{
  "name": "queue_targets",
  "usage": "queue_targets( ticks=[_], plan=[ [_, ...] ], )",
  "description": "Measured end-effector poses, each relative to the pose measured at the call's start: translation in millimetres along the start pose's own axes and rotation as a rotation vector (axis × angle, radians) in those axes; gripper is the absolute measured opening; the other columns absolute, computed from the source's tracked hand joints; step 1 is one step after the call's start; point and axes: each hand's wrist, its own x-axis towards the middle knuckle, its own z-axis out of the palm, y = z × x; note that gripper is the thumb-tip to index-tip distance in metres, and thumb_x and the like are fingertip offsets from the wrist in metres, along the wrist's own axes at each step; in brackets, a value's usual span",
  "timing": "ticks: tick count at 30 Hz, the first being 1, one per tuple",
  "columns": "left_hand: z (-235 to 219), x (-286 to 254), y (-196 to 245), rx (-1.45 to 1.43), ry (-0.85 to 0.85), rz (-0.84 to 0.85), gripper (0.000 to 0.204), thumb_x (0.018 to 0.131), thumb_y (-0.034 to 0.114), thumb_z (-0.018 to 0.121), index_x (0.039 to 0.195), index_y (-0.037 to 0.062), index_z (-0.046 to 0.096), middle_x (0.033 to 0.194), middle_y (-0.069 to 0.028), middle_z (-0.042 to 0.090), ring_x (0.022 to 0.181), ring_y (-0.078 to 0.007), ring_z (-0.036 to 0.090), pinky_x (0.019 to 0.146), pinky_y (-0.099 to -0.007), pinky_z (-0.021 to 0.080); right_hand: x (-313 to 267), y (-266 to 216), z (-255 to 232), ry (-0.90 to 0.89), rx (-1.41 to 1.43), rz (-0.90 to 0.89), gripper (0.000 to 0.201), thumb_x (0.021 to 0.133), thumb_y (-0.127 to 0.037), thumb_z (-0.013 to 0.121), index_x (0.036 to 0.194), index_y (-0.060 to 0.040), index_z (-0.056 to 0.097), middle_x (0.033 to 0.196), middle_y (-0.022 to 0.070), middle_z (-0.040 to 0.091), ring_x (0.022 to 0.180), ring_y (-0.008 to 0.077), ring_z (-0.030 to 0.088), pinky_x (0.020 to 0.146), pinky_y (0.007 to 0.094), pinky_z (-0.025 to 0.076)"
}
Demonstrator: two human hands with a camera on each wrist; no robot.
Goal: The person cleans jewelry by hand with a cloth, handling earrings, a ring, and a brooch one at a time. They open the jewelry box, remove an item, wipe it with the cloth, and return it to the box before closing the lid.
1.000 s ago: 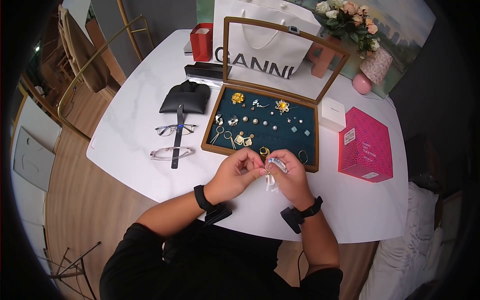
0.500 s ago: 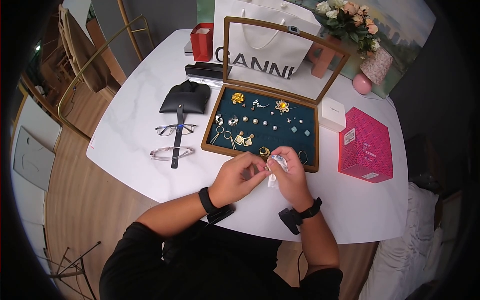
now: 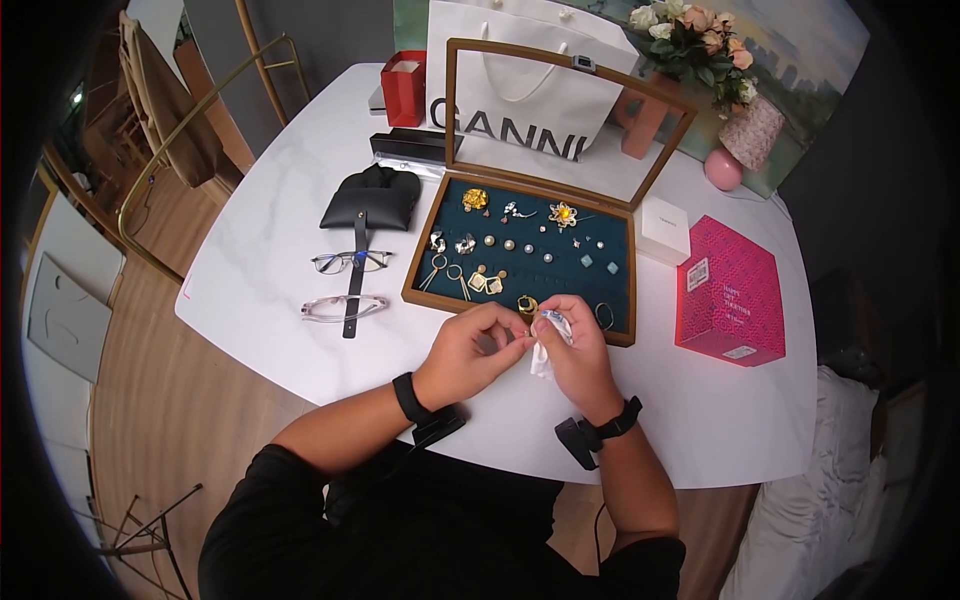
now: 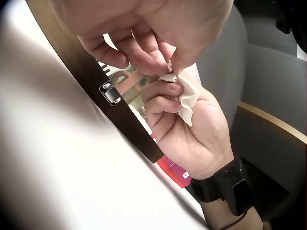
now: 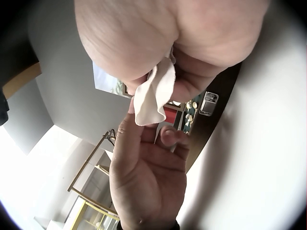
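In front of the jewelry case [image 3: 424, 238], both hands meet at their fingertips. The left hand [image 3: 462, 352] pinches a small shiny piece of jewelry [image 4: 169, 66] between thumb and fingers; most of it is hidden by them. A crumpled white cloth [image 5: 156, 93] with some blue print is gripped by the right hand [image 3: 582, 362], its thumb pressing over it. The cloth's loose end hangs out below the fingers, and its upper part lies right at the small piece. Earrings, pearl studs and brooches, among them a gold flower brooch [image 3: 475, 199], sit on the case's dark green lining.
The case's glass lid [image 3: 690, 120] stands raised. To the left lie two pairs of glasses [image 3: 345, 307] and a black pouch [image 3: 368, 200]. On the right are a white box [image 3: 664, 230] and a pink box [image 3: 735, 290]. A white paper bag [image 3: 535, 70] stands behind.
The right thumb and fingers have folded the cloth closer in around the small piece. The left hand has shifted slightly, its fingers now more bent. The case and other things stay put.
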Motion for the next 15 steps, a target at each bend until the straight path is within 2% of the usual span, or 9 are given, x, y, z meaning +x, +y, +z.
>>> queue_targets(
  ticks=[4,10,14,15],
  plan=[
    [-2.7,0.8,7.9,-0.005,-0.039,-0.065,0.013,0.098,0.003,0.083,0.108,0.0013,0.076,0.102,-0.0027,0.073,0.084,-0.0071,0.065,0.079,-0.0239,0.052,-1.6,-8.0,2.2,-0.014,0.008,0.030,0.024,0.109,-0.007,0.069,0.130,-0.0028,0.059,0.115,0.0033,0.065,0.104,0.0079,0.064,0.092,0.0255,0.054],
    [-21.0,13.1,8.4,-0.001,-0.104,0.032,0.009,0.099,0.002,0.081,0.107,0.0004,0.077,0.104,-0.0049,0.075,0.090,-0.0102,0.068,0.083,-0.0254,0.055,-3.0,-3.0,1.5,-0.011,-0.093,-0.026,0.024,0.108,-0.006,0.071,0.130,-0.0033,0.060,0.114,0.0029,0.067,0.103,0.0068,0.064,0.090,0.0242,0.053],
    [-31.6,13.1,11.2,-0.119,-0.217,-0.196,0.009,0.102,0.002,0.079,0.110,-0.0002,0.076,0.112,-0.0056,0.077,0.097,-0.0094,0.070,0.087,-0.0261,0.056,-5.8,-6.5,6.6,-0.036,-0.083,-0.010,0.024,0.108,-0.007,0.071,0.129,-0.0031,0.060,0.115,0.0035,0.068,0.104,0.0069,0.063,0.090,0.0240,0.053],
    [-32.6,13.6,13.6,-0.107,-0.223,-0.194,0.009,0.102,0.002,0.079,0.111,-0.0003,0.076,0.112,-0.0052,0.077,0.097,-0.0091,0.070,0.088,-0.0260,0.056,-5.9,-6.6,6.6,-0.041,-0.079,-0.015,0.025,0.108,-0.007,0.071,0.129,-0.0029,0.060,0.116,0.0037,0.068,0.104,0.0070,0.063,0.090,0.0241,0.053]
  ],
)
